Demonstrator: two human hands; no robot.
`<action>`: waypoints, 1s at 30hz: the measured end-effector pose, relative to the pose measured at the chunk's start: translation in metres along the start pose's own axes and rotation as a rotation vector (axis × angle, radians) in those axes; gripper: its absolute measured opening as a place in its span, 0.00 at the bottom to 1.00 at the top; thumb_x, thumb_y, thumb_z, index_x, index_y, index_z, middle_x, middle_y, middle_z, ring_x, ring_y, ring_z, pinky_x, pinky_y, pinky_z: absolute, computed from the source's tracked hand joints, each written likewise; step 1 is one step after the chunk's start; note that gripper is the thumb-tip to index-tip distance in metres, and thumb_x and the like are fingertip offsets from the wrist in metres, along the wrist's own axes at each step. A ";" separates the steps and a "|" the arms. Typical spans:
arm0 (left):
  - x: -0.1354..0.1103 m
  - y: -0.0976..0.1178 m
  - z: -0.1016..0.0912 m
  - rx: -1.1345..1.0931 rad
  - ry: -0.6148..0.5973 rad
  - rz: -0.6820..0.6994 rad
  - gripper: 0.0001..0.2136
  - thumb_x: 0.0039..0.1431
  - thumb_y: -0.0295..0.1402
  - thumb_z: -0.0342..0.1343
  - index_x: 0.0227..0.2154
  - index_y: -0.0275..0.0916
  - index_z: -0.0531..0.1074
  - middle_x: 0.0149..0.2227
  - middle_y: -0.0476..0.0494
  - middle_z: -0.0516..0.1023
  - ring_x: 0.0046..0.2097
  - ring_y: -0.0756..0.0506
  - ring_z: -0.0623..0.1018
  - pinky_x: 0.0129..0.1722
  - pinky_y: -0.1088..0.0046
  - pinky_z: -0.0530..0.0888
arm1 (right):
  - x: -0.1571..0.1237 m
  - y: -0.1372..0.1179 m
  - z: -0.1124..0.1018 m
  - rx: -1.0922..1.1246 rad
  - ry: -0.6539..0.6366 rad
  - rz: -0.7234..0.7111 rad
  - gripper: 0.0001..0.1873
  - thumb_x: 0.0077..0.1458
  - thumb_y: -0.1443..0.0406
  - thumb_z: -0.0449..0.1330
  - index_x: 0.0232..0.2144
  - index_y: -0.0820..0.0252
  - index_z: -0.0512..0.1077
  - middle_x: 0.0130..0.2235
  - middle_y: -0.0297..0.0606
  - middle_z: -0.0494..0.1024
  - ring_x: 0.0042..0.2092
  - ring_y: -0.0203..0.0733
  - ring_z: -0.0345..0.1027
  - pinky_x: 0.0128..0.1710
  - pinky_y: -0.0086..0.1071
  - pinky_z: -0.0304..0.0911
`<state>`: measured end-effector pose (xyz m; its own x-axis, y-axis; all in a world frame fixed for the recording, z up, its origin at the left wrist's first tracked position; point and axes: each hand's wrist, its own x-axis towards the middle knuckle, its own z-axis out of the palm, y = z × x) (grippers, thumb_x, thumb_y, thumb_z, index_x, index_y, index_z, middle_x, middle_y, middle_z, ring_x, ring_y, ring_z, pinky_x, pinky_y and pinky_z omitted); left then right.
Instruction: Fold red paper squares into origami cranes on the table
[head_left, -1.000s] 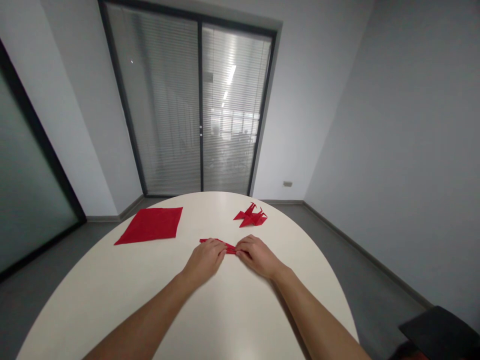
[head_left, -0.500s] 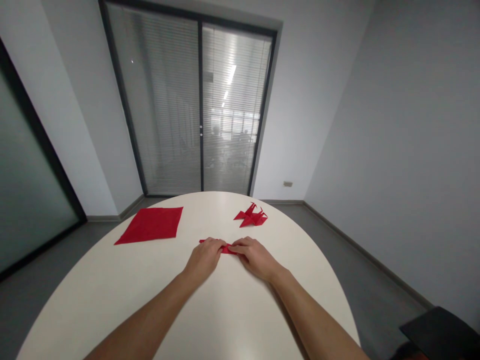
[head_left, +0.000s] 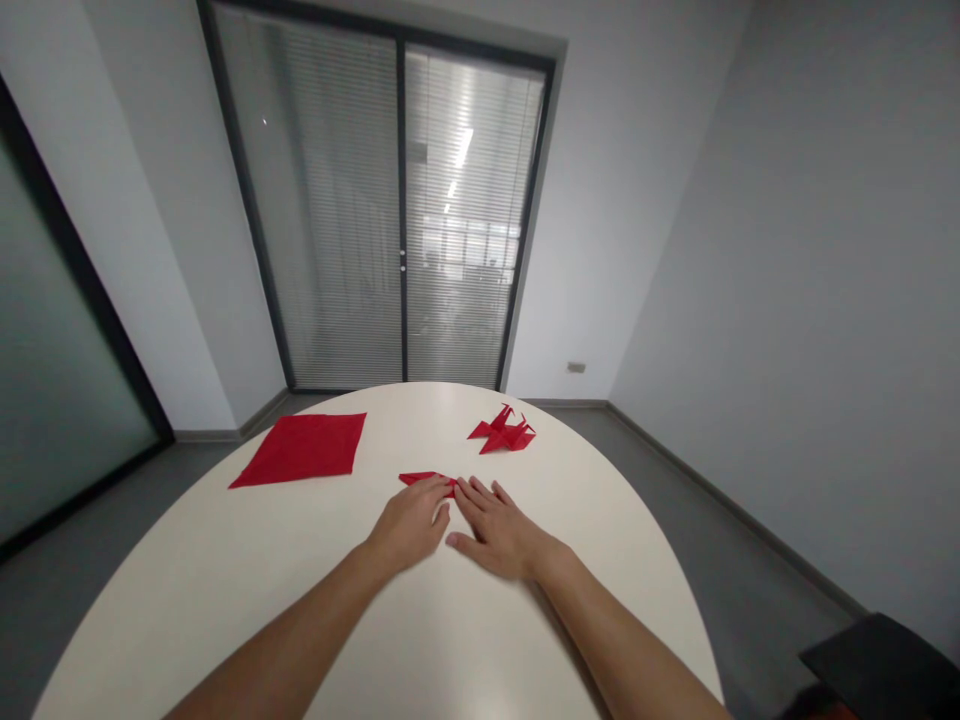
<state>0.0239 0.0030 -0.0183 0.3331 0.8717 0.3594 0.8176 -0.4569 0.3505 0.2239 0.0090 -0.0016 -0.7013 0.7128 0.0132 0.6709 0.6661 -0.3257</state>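
Observation:
A folded red paper (head_left: pixel 418 477) lies flat on the white table, its narrow left end showing past my fingers. My left hand (head_left: pixel 411 522) rests over its near side, fingers stretched across it and thumb apart on the table side. Flat beside it, my right hand (head_left: pixel 501 532) presses its fingertips at the right part of the paper, fingers spread and thumb out to the left. Much of the paper's right half is hidden under the fingers.
Several sheets' worth of red paper, or one sheet (head_left: pixel 307 450), lies flat at the left of the round table (head_left: pixel 225 590). Folded red origami cranes (head_left: pixel 504 432) stand at the far right. A black chair part (head_left: pixel 885 660) shows at the lower right.
Both thumbs have come off the paper toward me. My right hand has flattened out with its fingers spread, and more of the paper's left end shows.

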 end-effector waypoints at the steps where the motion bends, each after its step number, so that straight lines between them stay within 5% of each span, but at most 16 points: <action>1: 0.000 0.001 0.000 0.001 -0.010 -0.004 0.18 0.65 0.28 0.47 0.56 0.37 0.70 0.58 0.39 0.75 0.59 0.43 0.73 0.60 0.64 0.69 | 0.000 0.002 0.001 0.004 -0.010 0.012 0.42 0.66 0.44 0.44 0.71 0.62 0.43 0.72 0.50 0.43 0.72 0.57 0.33 0.69 0.57 0.32; 15: -0.002 0.000 0.005 0.076 -0.112 -0.010 0.22 0.66 0.33 0.45 0.61 0.34 0.65 0.66 0.35 0.64 0.68 0.41 0.62 0.66 0.57 0.61 | -0.004 -0.018 -0.007 -0.002 -0.108 0.304 0.50 0.64 0.40 0.39 0.70 0.74 0.41 0.71 0.56 0.36 0.72 0.59 0.29 0.68 0.58 0.35; 21: -0.003 0.001 0.005 0.082 -0.094 0.017 0.22 0.65 0.31 0.46 0.61 0.36 0.65 0.66 0.36 0.65 0.68 0.42 0.63 0.67 0.59 0.61 | 0.000 -0.022 0.002 -0.118 0.109 0.413 0.45 0.65 0.45 0.45 0.67 0.79 0.51 0.69 0.67 0.48 0.71 0.68 0.38 0.66 0.63 0.36; 24: -0.004 -0.001 0.006 0.073 -0.091 0.024 0.22 0.65 0.31 0.46 0.61 0.35 0.65 0.65 0.35 0.65 0.67 0.42 0.64 0.67 0.59 0.61 | 0.004 -0.026 0.003 -0.136 0.192 0.293 0.39 0.67 0.49 0.43 0.68 0.75 0.52 0.70 0.60 0.47 0.72 0.61 0.38 0.68 0.57 0.36; 30: -0.004 -0.005 0.007 0.078 -0.142 0.048 0.25 0.64 0.28 0.44 0.64 0.32 0.61 0.67 0.34 0.62 0.69 0.42 0.61 0.68 0.60 0.59 | 0.005 -0.017 0.006 -0.041 0.040 0.157 0.35 0.69 0.55 0.39 0.70 0.73 0.46 0.71 0.55 0.44 0.72 0.54 0.36 0.70 0.51 0.37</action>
<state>0.0218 0.0034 -0.0274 0.4311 0.8680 0.2464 0.8312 -0.4883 0.2658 0.2071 -0.0001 -0.0015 -0.5773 0.8165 0.0035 0.7815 0.5537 -0.2877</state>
